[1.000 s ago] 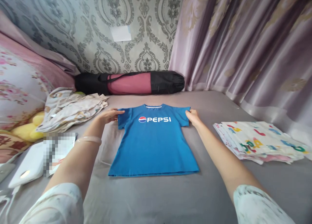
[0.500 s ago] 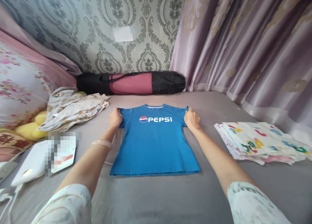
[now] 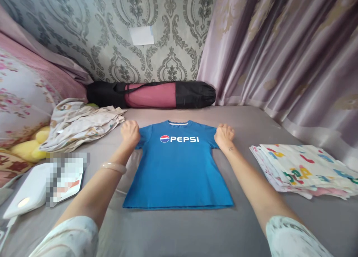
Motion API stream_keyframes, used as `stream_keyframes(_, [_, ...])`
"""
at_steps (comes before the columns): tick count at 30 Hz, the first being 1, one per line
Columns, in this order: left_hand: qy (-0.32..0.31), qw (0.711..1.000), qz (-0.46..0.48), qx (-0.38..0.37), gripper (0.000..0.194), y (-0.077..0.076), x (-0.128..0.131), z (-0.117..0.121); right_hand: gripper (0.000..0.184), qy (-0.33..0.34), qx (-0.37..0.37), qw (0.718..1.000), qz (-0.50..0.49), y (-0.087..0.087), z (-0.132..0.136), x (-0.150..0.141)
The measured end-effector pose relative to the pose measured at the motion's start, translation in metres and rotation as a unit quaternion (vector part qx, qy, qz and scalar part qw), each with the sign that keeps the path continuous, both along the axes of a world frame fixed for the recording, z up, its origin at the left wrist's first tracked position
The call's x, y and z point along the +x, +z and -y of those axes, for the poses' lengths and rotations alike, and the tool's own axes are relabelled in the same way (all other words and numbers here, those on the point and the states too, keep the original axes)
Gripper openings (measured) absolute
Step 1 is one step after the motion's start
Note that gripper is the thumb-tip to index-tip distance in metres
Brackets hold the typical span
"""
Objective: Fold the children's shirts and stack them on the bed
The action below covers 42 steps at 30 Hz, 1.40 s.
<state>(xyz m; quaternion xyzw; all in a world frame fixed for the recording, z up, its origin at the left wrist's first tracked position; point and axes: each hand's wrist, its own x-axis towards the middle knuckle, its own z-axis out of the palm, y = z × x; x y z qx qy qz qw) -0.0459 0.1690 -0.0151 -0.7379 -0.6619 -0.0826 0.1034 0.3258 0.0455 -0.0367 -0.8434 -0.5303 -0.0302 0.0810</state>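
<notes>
A blue T-shirt [image 3: 179,171] with a white PEPSI print lies spread flat, front side up, its collar toward the wall and its hem toward me. My left hand [image 3: 131,134], with a pale bangle on the wrist, is closed at the end of the left-side sleeve. At the opposite sleeve end, my right hand [image 3: 224,136] is closed in the same way. Both hands hide the sleeve edges and most of their own fingertips. The shirt looks smooth between them.
Folded printed cloths [image 3: 304,171] lie stacked at right on the grey bed sheet [image 3: 179,231]. At left are a crumpled cloth [image 3: 84,124], a yellow plush [image 3: 33,147], a white device with a cable [image 3: 26,190] and a phone [image 3: 68,182]. A black-and-pink roll bag [image 3: 151,95] lies along the wall.
My hands have shifted slightly outward and rolled, so the knuckles now face up. The sleeve tip that stuck up beside my right hand is no longer visible. The view is slightly closer.
</notes>
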Motion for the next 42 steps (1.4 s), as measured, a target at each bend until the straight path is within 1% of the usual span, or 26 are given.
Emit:
stream_keyframes(1, [-0.042, 0.999, -0.011, 0.014, 0.036, 0.003, 0.011, 0.002, 0.039, 0.011, 0.009, 1.0, 0.002, 0.002, -0.005, -0.009])
stream_keyframes(2, [-0.09, 0.996, -0.015, 0.008, 0.035, 0.005, 0.025, 0.004, 0.042, 0.027, 0.021, 0.999, 0.004, 0.003, -0.01, -0.021])
stream_keyframes(3, [-0.141, 0.99, -0.014, -0.012, 0.036, 0.005, 0.04, 0.006, 0.044, 0.07, 0.031, 0.997, 0.005, 0.003, -0.016, -0.034])
stream_keyframes(4, [-0.186, 0.981, -0.012, -0.045, 0.037, 0.002, 0.055, 0.008, 0.047, 0.125, 0.02, 0.992, -0.005, 0.002, -0.021, -0.048])
stream_keyframes(6, [-0.24, 0.966, 0.002, -0.092, 0.041, -0.009, 0.084, 0.012, 0.054, 0.183, -0.022, 0.982, -0.026, -0.003, -0.032, -0.074])
stream_keyframes(7, [-0.247, 0.964, 0.01, -0.099, 0.047, -0.016, 0.095, 0.014, 0.057, 0.195, -0.042, 0.979, -0.036, -0.007, -0.037, -0.083])
stream_keyframes(8, [-0.233, 0.966, 0.02, -0.111, 0.053, -0.023, 0.104, 0.015, 0.06, 0.197, -0.059, 0.977, -0.046, -0.011, -0.041, -0.09])
stream_keyframes(9, [-0.22, 0.967, 0.029, -0.123, 0.059, -0.029, 0.109, 0.015, 0.062, 0.195, -0.071, 0.977, -0.054, -0.015, -0.044, -0.094])
stream_keyframes(11, [-0.2, 0.969, 0.042, -0.142, 0.066, -0.039, 0.111, 0.014, 0.064, 0.188, -0.084, 0.976, -0.071, -0.018, -0.048, -0.093])
stream_keyframes(13, [-0.208, 0.964, 0.04, -0.16, 0.068, -0.041, 0.103, 0.011, 0.066, 0.196, -0.099, 0.97, -0.103, -0.015, -0.048, -0.084])
stream_keyframes(15, [-0.221, 0.958, 0.028, -0.181, 0.07, -0.039, 0.089, 0.009, 0.068, 0.198, -0.107, 0.965, -0.137, -0.008, -0.043, -0.07])
stream_keyframes(17, [-0.219, 0.958, 0.012, -0.188, 0.071, -0.035, 0.071, 0.008, 0.07, 0.179, -0.097, 0.969, -0.138, -0.002, -0.036, -0.053])
stream_keyframes(18, [-0.211, 0.961, 0.005, -0.178, 0.072, -0.034, 0.062, 0.008, 0.07, 0.165, -0.09, 0.974, -0.124, 0.0, -0.031, -0.044])
stream_keyframes(20, [-0.194, 0.969, -0.008, -0.151, 0.072, -0.034, 0.044, 0.01, 0.069, 0.145, -0.091, 0.98, -0.097, -0.002, -0.021, -0.029])
stream_keyframes(23, [-0.184, 0.97, -0.006, -0.158, 0.071, -0.039, 0.027, 0.013, 0.066, 0.143, -0.097, 0.982, -0.071, -0.011, -0.01, -0.015])
stream_keyframes(26, [-0.184, 0.968, 0.006, -0.167, 0.071, -0.043, 0.023, 0.013, 0.064, 0.152, -0.076, 0.984, -0.054, -0.02, -0.007, -0.012])
stream_keyframes(28, [-0.186, 0.969, 0.007, -0.163, 0.071, -0.043, 0.024, 0.013, 0.062, 0.155, -0.063, 0.984, -0.058, -0.022, -0.009, -0.011])
stream_keyframes(31, [-0.185, 0.973, -0.002, -0.14, 0.068, -0.038, 0.028, 0.017, 0.061, 0.159, -0.038, 0.981, -0.104, -0.016, -0.01, -0.009])
stream_keyframes(33, [-0.189, 0.977, -0.01, -0.098, 0.065, -0.032, 0.025, 0.026, 0.059, 0.147, 0.023, 0.979, -0.138, -0.008, -0.004, -0.006])
stream_keyframes(35, [-0.203, 0.977, -0.004, -0.057, 0.062, -0.024, 0.014, 0.04, 0.051, 0.129, 0.099, 0.973, -0.163, 0.0, 0.012, -0.005])
stream_keyframes(36, [-0.211, 0.976, 0.007, -0.047, 0.061, -0.021, 0.006, 0.05, 0.047, 0.13, 0.124, 0.967, -0.178, 0.004, 0.026, -0.005])
stream_keyframes(37, [-0.216, 0.975, 0.025, -0.046, 0.059, -0.018, -0.004, 0.06, 0.042, 0.135, 0.133, 0.962, -0.198, 0.008, 0.042, -0.005])
stream_keyframes(39, [-0.214, 0.972, 0.074, -0.064, 0.057, -0.012, -0.028, 0.085, 0.032, 0.178, 0.108, 0.946, -0.25, 0.016, 0.083, -0.009])
stream_keyframes(42, [-0.196, 0.958, 0.155, -0.142, 0.059, -0.006, -0.063, 0.126, 0.024, 0.209, 0.035, 0.932, -0.294, 0.027, 0.151, -0.022])
